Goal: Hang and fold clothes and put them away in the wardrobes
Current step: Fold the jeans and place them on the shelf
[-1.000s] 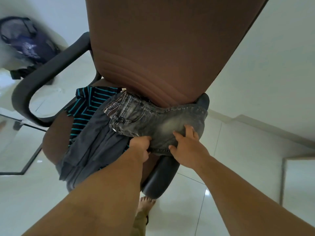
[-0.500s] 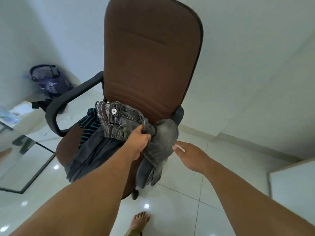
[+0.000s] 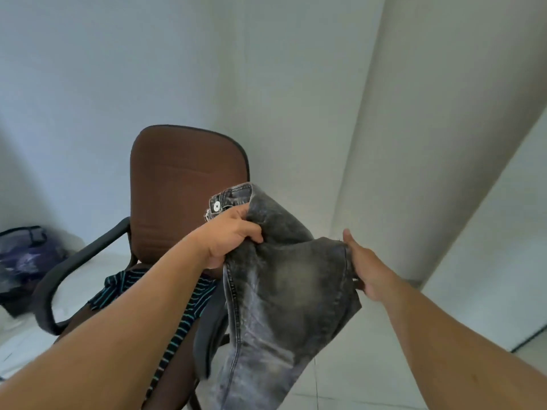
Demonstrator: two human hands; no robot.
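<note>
Head view, left to right: brown office chair (image 3: 183,190) with striped shirt (image 3: 189,303) left on its seat; left hand (image 3: 229,235) clenched around the waistband of grey jeans (image 3: 281,294), button uppermost; right hand (image 3: 362,264) pinching the opposite edge, thumb straight, other fingers hidden behind the denim. Now lifted clear of the chair, where a second ago lying on the seat with both hands on top. Held mid-air in front of the chair, long axis vertical, waist pointing up, legs hanging toward the floor. Likely ready for shaking out and folding.
</note>
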